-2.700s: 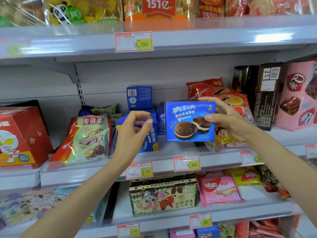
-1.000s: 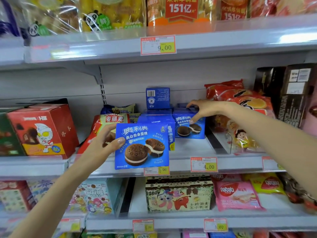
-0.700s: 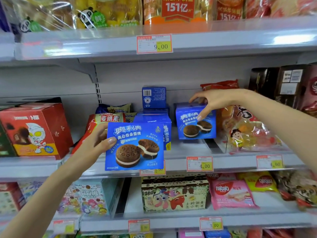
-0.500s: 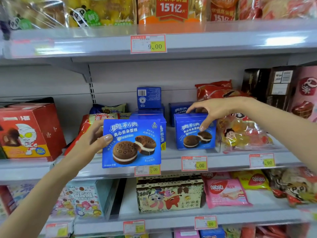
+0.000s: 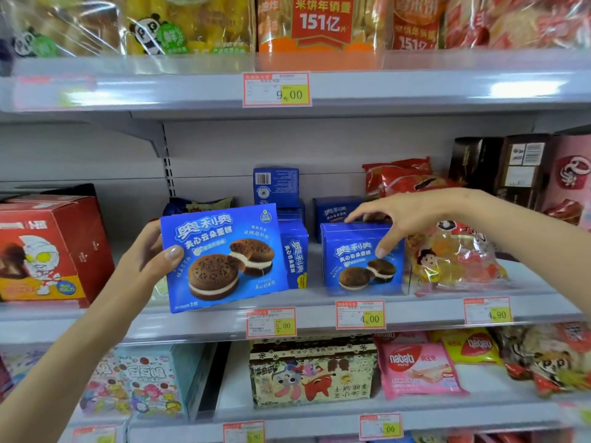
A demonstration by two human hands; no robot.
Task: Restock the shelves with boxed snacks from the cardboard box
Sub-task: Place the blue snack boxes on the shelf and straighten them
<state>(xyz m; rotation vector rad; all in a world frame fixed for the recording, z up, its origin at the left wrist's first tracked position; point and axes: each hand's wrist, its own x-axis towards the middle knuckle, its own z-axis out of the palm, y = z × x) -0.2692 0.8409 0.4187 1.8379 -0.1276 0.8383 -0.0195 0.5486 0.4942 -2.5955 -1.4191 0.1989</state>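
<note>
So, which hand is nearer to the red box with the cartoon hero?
Left. The left hand holds a blue snack box just right of the red box; the right hand rests on a second blue box, farther right.

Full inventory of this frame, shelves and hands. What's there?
held blue box: 1, blue, before the middle shelf, in left hand
front blue box: 1, blue, middle shelf front, under right hand
other blue boxes: several, blue, behind those two
red carton: 1, red, middle shelf left
red bags: few, red, middle shelf right, back
clear bag: 1, clear, right of front blue box
dark boxes: at least 2, brown, middle shelf far right
patterned box: 1, cream, lower shelf centre
price tags: several, red and yellow, shelf edges
left hand: 1, grips held blue box's left edge
right hand: 1, rests on front blue box
</note>
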